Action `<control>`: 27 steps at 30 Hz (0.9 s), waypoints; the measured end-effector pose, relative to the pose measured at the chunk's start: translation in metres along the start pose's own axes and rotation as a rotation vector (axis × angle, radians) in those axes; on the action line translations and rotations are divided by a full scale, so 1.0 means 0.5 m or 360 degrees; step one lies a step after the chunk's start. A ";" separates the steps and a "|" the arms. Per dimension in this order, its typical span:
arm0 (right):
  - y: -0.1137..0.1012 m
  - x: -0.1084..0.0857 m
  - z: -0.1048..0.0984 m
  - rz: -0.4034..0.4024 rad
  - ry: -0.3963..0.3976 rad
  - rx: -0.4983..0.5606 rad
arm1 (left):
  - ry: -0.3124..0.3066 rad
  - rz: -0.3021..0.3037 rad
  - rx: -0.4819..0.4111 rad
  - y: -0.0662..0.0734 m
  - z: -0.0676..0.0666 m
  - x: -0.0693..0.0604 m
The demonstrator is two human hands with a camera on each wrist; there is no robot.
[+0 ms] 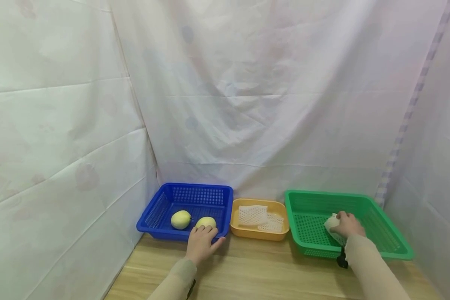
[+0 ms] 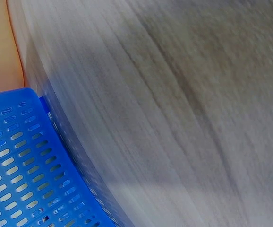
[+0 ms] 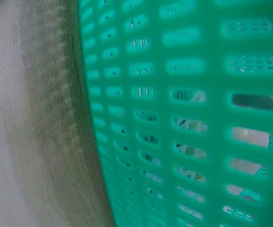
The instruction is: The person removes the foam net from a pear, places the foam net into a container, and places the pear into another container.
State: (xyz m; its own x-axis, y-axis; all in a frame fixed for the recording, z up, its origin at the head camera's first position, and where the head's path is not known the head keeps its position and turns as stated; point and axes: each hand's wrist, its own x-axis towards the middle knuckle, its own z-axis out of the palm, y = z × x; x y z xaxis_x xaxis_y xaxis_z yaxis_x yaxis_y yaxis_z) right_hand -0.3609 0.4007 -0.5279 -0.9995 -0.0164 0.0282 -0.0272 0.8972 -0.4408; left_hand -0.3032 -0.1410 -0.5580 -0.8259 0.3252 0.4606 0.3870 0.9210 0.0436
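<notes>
1 netted fruit is in the grasp of my right hand, inside the green basket. The step seems to be settling it there. To do it well, I'd let the basket take the weight first, then ease thumb and fingers off together so the mesh doesn't snag or slip back. The grip should be light, since fruit like this probably bruises even through padding.

My right hand is curled round the netted fruit, fingers across its far side and thumb nearer me. My left hand is relaxed, its thumb spread out to the side and its fingers draped over 1 yellow-green fruit, likely a pear, in the blue basket; I see no pinch on it. A 2nd bare fruit lies just left of those fingers. Between my hands, the orange tray on the tabletop holds 2 white foam nets.
</notes>
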 end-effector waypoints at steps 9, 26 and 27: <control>0.010 0.004 0.013 0.0029 -0.0001 -0.0034 | -0.0002 -0.0005 0.0008 0.002 -0.001 -0.001; -0.007 0.007 0.027 0.0006 -0.0051 -0.0020 | -0.0017 0.0000 0.0014 0.000 0.002 -0.002; -0.007 0.008 0.028 0.0004 -0.0052 -0.0031 | -0.0017 -0.0002 0.0011 -0.001 0.002 -0.001</control>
State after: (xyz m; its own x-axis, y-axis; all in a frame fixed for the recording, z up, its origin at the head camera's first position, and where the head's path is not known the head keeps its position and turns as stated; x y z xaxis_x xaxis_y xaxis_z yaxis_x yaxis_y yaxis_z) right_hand -0.3652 0.3912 -0.5387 -0.9996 -0.0285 -0.0025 -0.0248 0.9056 -0.4234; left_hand -0.3031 -0.1413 -0.5590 -0.8308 0.3265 0.4508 0.3833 0.9228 0.0381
